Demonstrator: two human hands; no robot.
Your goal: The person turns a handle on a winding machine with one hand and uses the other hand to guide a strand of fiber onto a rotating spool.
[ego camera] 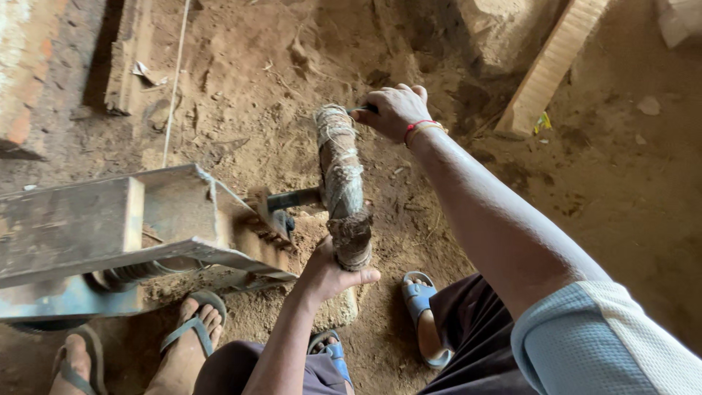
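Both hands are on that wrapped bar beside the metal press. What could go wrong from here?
1. The left hand grips the frayed, caked bar near the press's toothed edge; a slip could pinch fingers.
2. Feet in open sandals sit just below; the bar could drop on toes.
3. The right hand holds only the far tip, so its grip may slip.

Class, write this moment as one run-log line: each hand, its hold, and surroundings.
left hand: grips near end of wrapped handle | right hand: grips far end | metal machine at left | sandy ground
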